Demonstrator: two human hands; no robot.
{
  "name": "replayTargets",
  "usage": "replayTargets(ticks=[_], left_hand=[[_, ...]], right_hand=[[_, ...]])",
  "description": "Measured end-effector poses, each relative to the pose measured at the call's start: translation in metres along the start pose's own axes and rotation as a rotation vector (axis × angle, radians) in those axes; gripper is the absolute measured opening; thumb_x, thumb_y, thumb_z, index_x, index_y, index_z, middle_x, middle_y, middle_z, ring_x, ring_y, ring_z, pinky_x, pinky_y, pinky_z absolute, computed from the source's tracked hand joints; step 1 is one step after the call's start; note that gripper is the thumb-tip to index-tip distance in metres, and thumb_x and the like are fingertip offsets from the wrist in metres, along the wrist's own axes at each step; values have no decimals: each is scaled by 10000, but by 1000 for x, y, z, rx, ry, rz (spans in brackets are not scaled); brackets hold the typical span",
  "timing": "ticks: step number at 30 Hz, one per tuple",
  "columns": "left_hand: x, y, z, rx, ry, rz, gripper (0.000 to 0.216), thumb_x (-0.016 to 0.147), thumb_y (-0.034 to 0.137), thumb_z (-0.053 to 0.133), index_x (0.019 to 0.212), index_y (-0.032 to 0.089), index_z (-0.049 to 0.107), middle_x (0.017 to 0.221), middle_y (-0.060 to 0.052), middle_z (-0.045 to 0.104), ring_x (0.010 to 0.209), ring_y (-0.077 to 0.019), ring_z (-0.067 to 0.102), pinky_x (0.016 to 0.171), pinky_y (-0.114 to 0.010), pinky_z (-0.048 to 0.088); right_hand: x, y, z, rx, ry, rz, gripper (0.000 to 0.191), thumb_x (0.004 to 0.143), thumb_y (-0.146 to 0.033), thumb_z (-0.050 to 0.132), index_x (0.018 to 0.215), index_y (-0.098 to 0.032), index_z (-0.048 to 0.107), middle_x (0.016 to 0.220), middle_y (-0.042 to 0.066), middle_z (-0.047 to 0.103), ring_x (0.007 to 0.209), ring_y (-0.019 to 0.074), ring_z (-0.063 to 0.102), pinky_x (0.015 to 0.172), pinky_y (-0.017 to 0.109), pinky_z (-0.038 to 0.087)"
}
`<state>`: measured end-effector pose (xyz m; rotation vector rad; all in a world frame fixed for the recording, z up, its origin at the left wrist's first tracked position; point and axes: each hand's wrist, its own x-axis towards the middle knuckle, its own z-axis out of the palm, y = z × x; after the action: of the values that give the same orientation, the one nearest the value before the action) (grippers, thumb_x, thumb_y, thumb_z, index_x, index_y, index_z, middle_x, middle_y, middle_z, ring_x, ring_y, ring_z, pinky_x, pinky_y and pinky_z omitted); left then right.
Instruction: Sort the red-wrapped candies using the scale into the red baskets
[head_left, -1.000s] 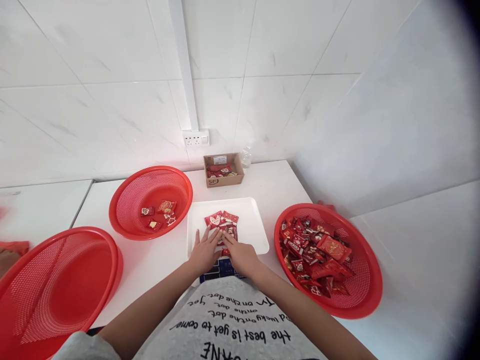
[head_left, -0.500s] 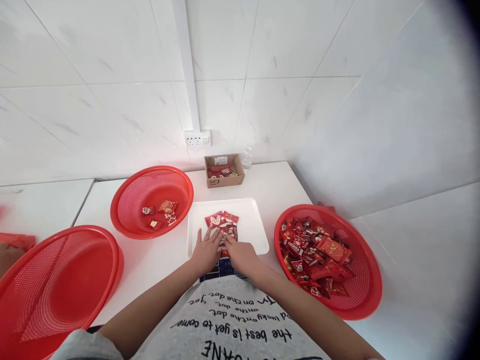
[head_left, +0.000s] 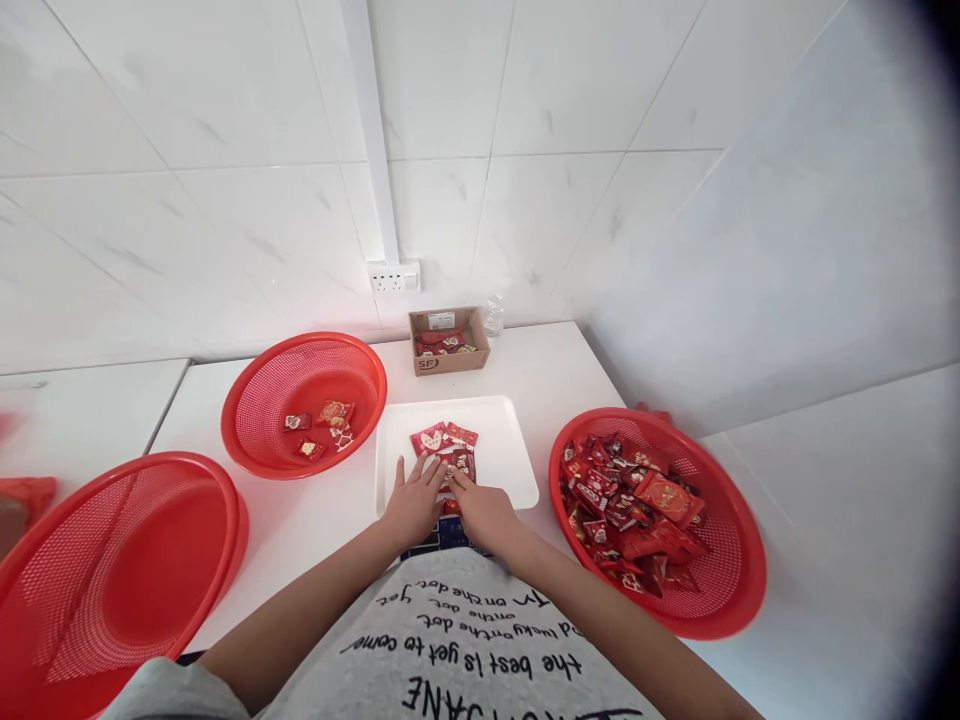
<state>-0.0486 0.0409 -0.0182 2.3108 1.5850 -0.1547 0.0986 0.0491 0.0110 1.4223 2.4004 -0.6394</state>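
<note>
My left hand [head_left: 414,497] lies palm down with its fingers apart, over the left part of a small group of red candy packets [head_left: 433,439]. Against it, my right hand [head_left: 486,508] rests from the other side, fingers stretched out over the same packets. Both hands are on a white tray [head_left: 501,425]. Some packets show above the fingertips, one with a pale heart. Another red packet [head_left: 451,507] peeks out between the wrists. What lies beneath the palms is hidden.
To the right stands a red mesh basket [head_left: 739,520] heaped with red packets. At left, one red basket [head_left: 247,400] holds several packets; a nearer red basket [head_left: 214,560] is partly out of frame. A cardboard box [head_left: 469,364] with packets is behind the tray, near the wall.
My hands and the packets on the tray keep their places. At the far left edge, a red item has shifted slightly left.
</note>
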Motion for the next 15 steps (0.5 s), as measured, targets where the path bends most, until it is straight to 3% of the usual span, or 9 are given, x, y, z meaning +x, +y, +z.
replayTargets(ticks=[7, 15], left_hand=[[-1, 0, 4, 32, 22, -14, 551, 837, 274, 408, 1372, 213, 292, 1420, -78, 343, 1352, -278, 142, 1054, -597, 62], [0, -3, 11, 29, 40, -11, 546, 837, 290, 400, 1369, 222, 300, 1431, -61, 325, 1354, -281, 124, 1051, -600, 48]], right_hand=[[-5, -4, 1, 4, 12, 13, 585, 783, -144, 376, 1364, -167, 311, 1451, 119, 245, 929, 243, 620, 704, 343, 494], [-12, -8, -4, -7, 10, 17, 572, 750, -89, 395, 1321, -134, 382, 1403, 158, 337, 986, 253, 601, 753, 348, 489]])
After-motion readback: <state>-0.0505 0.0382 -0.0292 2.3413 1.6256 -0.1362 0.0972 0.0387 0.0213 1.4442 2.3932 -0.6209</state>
